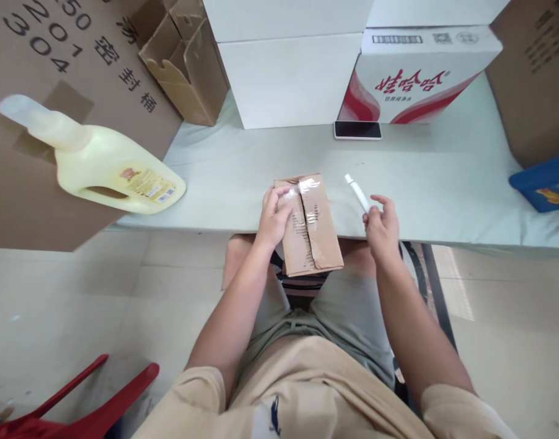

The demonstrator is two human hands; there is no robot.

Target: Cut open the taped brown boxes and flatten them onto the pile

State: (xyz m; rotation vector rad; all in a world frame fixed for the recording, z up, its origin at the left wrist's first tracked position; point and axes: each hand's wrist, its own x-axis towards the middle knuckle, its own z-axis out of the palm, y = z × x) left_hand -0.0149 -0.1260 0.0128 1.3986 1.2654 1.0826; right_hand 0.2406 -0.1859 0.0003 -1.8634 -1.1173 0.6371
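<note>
A small brown cardboard parcel (312, 227), taped along its top seam, rests on the near edge of the pale table (444, 183) and overhangs my lap. My left hand (273, 218) lies on its left side, fingers curled over the taped end, holding it. My right hand (381, 227) is just right of the parcel, fingers closed around a thin white pen-like tool (357, 192) that points up and to the left.
A pale yellow jug (96, 164) lies at the left against a large brown carton (55, 91). White boxes (288, 73), a red-and-white printed carton (417, 73) and a phone (357, 130) stand behind. A blue object (542, 183) is at the right, a red chair (78, 402) lower left.
</note>
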